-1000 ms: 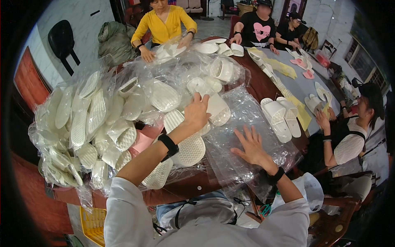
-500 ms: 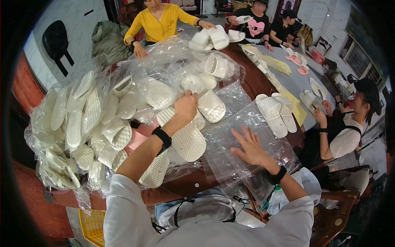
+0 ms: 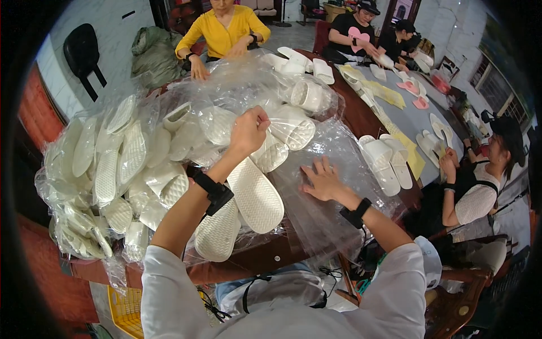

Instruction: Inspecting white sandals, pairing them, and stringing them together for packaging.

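Since the earlier frame, your left hand [image 3: 250, 131] has moved farther from the near edge of the brown table [image 3: 353, 101], and your right hand [image 3: 322, 182] has shifted left across the flat clear film [image 3: 316, 217]. Your left thumb and fingers pinch the edge of a clear bag [image 3: 276, 120], drawn tight toward a white slide slipper [image 3: 296, 133]; your right hand lies palm down, fingers loosely spread, gripping nothing. To handle this well, keep the pinch on plastic alone, pull low and level, and let your right palm pin the film so it doesn't creep. Mind your left wrist above the textured soles [image 3: 257, 195]. The slipper lies beyond the middle of the near edge; its long axis slants, with the rounded end toward the near right corner. Whether that is toe or heel, I can't tell.
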The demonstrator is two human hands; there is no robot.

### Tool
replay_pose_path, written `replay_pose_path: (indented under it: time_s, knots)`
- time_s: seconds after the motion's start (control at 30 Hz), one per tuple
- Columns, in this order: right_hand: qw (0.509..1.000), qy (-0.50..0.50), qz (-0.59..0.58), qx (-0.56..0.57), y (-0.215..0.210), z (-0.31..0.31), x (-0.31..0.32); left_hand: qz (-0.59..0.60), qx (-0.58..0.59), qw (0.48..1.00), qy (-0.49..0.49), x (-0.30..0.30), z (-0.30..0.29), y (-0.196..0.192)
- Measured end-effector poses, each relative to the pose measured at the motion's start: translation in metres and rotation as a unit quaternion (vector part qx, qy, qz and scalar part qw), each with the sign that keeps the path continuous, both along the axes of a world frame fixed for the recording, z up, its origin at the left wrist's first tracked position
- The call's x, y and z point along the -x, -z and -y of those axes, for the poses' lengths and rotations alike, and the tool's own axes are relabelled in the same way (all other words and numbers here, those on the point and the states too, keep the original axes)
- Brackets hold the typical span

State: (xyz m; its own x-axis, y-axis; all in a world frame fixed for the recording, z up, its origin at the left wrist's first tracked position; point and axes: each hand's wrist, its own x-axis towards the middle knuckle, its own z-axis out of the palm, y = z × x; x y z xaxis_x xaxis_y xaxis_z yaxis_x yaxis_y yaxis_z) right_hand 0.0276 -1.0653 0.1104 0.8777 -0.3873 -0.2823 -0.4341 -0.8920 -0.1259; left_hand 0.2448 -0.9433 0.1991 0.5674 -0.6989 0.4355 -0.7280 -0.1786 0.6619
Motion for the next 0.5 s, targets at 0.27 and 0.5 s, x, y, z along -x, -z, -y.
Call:
replay_pose_path:
  time_s: [0.27,0.5]
  knots:
    - [0.997,0.073,0.010,-0.024,0.007,-0.013,-0.072,0.030,0.044,0.998,0.019,0.004,-0.002,0.007]
    - [0.999,0.027,0.023,-0.019,-0.004,-0.012,-0.045,0.026,-0.037,0.998,0.032,0.018,-0.005,0.025]
